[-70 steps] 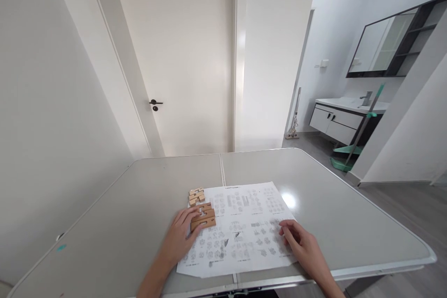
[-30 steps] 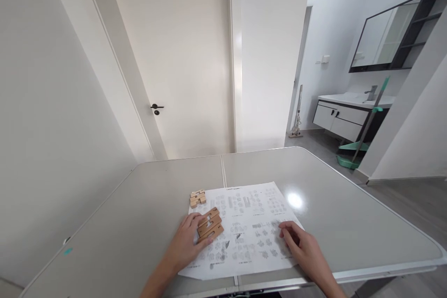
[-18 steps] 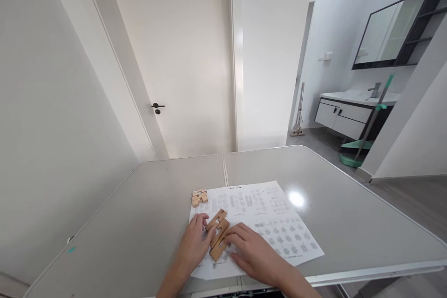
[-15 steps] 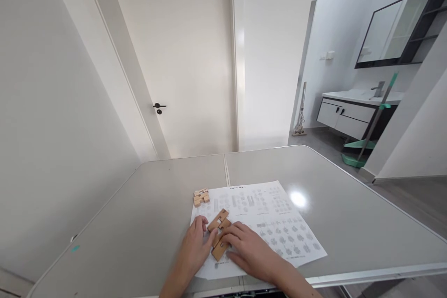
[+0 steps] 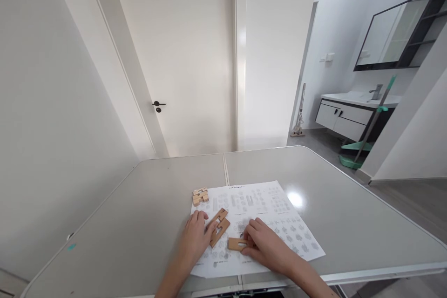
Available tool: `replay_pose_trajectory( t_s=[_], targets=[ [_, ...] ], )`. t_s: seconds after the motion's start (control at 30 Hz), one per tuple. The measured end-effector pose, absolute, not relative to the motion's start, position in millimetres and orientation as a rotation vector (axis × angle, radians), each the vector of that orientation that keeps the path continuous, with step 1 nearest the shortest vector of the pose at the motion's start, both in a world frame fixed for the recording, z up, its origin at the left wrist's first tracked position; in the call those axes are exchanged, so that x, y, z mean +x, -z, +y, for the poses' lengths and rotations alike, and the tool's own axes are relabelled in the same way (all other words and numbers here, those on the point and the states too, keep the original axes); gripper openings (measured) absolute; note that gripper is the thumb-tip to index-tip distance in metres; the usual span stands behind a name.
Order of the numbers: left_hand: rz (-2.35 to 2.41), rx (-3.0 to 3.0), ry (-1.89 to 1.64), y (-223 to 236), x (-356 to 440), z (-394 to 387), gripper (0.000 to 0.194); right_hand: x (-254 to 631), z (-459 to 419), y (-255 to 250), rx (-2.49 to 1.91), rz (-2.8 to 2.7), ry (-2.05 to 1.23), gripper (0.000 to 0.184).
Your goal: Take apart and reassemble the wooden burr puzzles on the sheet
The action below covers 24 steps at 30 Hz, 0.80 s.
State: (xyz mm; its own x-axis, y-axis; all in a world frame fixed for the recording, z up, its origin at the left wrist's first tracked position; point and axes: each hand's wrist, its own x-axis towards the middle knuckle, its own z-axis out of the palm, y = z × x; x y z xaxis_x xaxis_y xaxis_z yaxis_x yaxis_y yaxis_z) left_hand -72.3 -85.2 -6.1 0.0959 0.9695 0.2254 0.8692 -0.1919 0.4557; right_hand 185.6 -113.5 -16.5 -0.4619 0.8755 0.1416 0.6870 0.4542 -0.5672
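My right hand (image 5: pixel 261 244) is closed on the right end of a flat wooden puzzle piece (image 5: pixel 234 244) with a slot cut in it, over the printed sheet (image 5: pixel 293 228). My left hand (image 5: pixel 196 235) rests at the left of two more notched wooden pieces (image 5: pixel 221 229), which lie slantwise side by side. Its thumb touches their lower left edge, and the fingers are curled at the sheet's left side. Beyond the left hand, a small stack of lighter notched wooden blocks (image 5: pixel 200 197) sits at the sheet's upper left corner.
The grey folding table (image 5: pixel 139 223) has a seam down its middle and a metal rim. Behind it stands a white door (image 5: pixel 185 56) with a black handle. At the right are a washbasin cabinet (image 5: pixel 344 114), a mop (image 5: pixel 299 116) and a green dustpan (image 5: pixel 351 162).
My right hand has moved right with one wooden piece, parting it from the other two and turning it nearly level. My left hand stays beside the remaining pair.
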Motion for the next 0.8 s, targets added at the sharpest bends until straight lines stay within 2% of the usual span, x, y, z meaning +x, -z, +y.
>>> replay_pose_trajectory(
  t_s=[0.27,0.47,0.53,0.67,0.8],
  targets=[
    [1.704,2.145,-0.632,-5,-74,-67,0.040,200,-120,14,-1.372,-2.182,-0.725,0.015],
    [1.557,1.976,-0.682,-30,-58,-101,0.045,202,-140,-1,-1.165,-1.580,-1.390,0.043],
    [1.349,1.690,-0.765,-34,-44,-118,0.047,199,-147,-8,-1.063,-1.404,-1.506,0.048],
    [1.175,1.507,-0.798,-31,-16,-144,0.046,188,-160,-17,-0.978,-1.262,-1.477,0.049],
    [1.202,1.610,-0.836,-33,2,-156,0.045,178,-170,-9,-1.102,-1.287,-1.215,0.053]
  ],
)
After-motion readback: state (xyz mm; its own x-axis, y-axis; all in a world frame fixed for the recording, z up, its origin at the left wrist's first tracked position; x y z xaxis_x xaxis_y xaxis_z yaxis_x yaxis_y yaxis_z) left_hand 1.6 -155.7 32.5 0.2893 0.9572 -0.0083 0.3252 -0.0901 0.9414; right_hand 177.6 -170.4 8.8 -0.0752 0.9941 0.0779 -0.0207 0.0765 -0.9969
